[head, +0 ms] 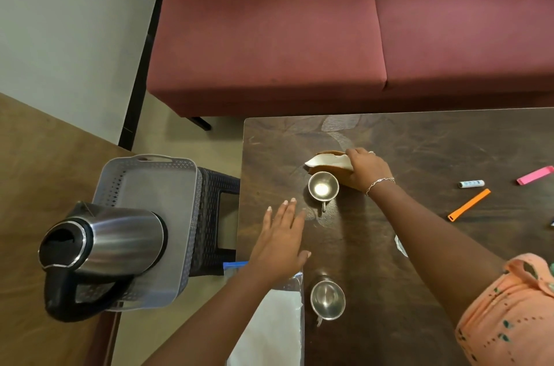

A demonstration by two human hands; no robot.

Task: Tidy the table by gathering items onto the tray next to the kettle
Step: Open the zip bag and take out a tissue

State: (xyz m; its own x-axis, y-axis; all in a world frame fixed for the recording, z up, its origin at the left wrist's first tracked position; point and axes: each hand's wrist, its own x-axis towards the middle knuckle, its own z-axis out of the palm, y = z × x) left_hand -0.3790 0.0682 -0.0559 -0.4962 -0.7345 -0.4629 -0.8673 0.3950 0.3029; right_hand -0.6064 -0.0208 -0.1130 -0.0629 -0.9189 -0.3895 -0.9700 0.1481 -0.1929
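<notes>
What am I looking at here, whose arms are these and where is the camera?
There is no machine here. A person wears a camera on the head, so the single picture looks down on their own arms. The left hand is open, fingers straight, over the dark table. The right hand grips what looks like a coconut piece. A far cup and a near cup, both steel, stand on the table. To the right lie an orange strip, a pink strip and a small white tube. On the left, a kettle stands at a grey tray.
</notes>
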